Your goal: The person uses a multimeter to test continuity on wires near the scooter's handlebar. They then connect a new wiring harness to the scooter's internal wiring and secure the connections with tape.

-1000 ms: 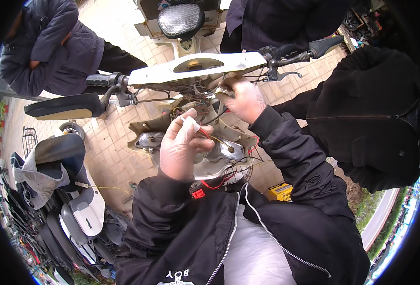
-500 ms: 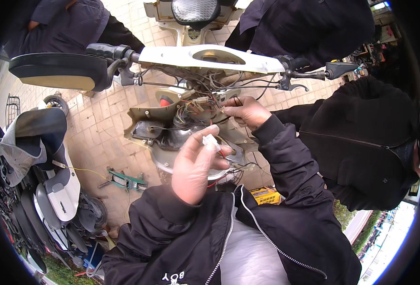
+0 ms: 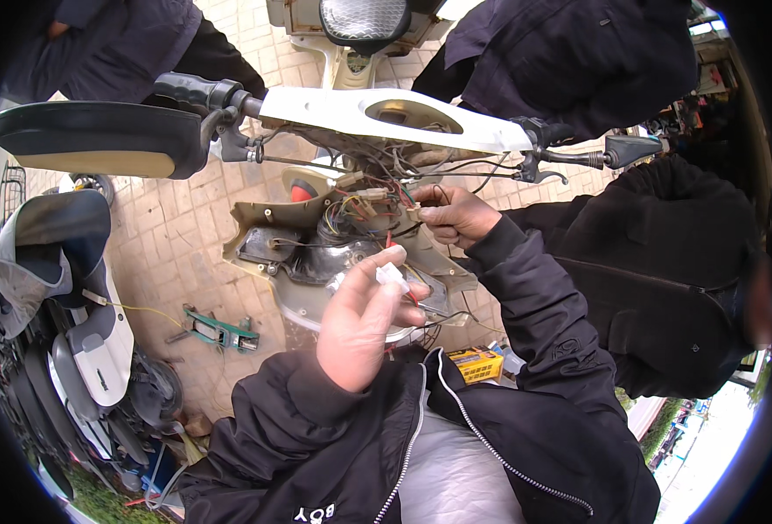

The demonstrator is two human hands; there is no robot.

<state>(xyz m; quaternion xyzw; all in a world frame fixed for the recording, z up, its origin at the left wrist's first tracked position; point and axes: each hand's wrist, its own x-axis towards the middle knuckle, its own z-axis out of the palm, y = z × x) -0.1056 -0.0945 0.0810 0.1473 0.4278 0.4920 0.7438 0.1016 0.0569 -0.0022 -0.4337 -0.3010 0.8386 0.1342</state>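
My left hand (image 3: 364,323) pinches a small white plug connector (image 3: 392,279) with short wires, low in front of the opened scooter front. My right hand (image 3: 460,216) grips a small pale connector (image 3: 414,211) on coloured wires at the right of the wire bundle (image 3: 360,205). Above both hands runs the scooter's white handlebar cover (image 3: 316,109), with dark cables hanging beneath it. A cream body panel (image 3: 250,223) lies opened around the wiring, with dark parts inside and a red piece at its upper left.
People in dark clothes stand at upper left (image 3: 124,44), top right (image 3: 560,52) and right (image 3: 657,288). A long black mirror (image 3: 89,135) juts left. Another scooter (image 3: 97,349) fills the left. A green tool (image 3: 220,330) lies on paving; a yellow box (image 3: 473,364) sits below my right forearm.
My left hand has moved down and right with the white connector. My right hand has dropped lower among the wires. The view has shifted, revealing more of the green tool.
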